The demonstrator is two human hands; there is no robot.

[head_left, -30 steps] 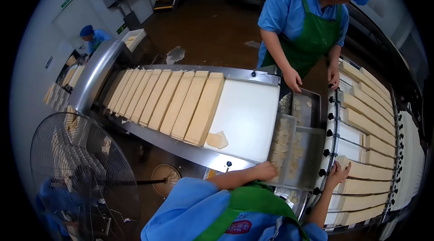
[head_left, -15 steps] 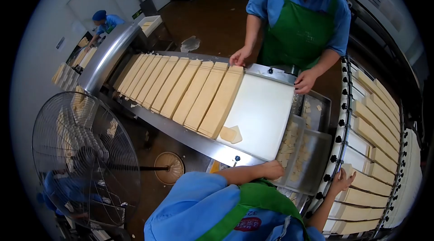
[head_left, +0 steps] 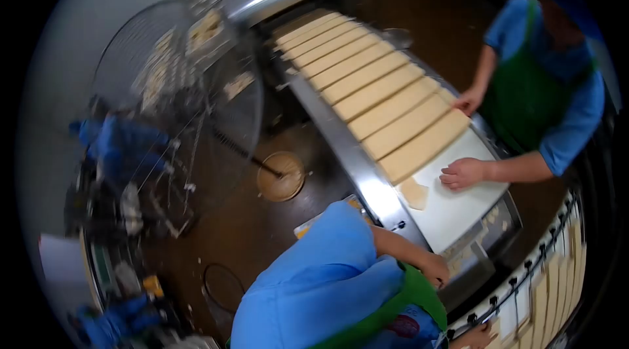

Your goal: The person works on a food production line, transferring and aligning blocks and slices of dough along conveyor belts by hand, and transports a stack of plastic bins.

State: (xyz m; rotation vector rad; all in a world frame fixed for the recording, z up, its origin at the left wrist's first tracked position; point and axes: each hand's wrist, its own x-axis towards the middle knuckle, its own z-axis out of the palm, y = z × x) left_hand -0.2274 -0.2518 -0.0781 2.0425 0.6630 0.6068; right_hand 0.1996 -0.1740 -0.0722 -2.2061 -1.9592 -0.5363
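Observation:
My left hand (head_left: 435, 270) hangs beside the near edge of the white belt (head_left: 452, 214), its fingers curled in and nothing visible in them. Low in the view, my right hand (head_left: 479, 336) is at the near side of the right-hand conveyor, close to a pale dough piece (head_left: 496, 327); blur hides whether its fingers grip it. Wide dough strips (head_left: 393, 96) lie side by side across the belt. Past the last strip, small flat dough pieces (head_left: 414, 193) rest on the white surface.
A co-worker in a green apron (head_left: 517, 96) stands across the belt, one hand at the strips' ends and the other over the white surface. A steel tray (head_left: 475, 254) with scraps sits at the belt's end. A large fan (head_left: 190, 106) stands left; dough strips (head_left: 557, 283) line the right-hand conveyor.
The view has swung left, so the belt now runs steeply upward and the right conveyor sits low right. The co-worker's nearer hand has moved over the white belt surface.

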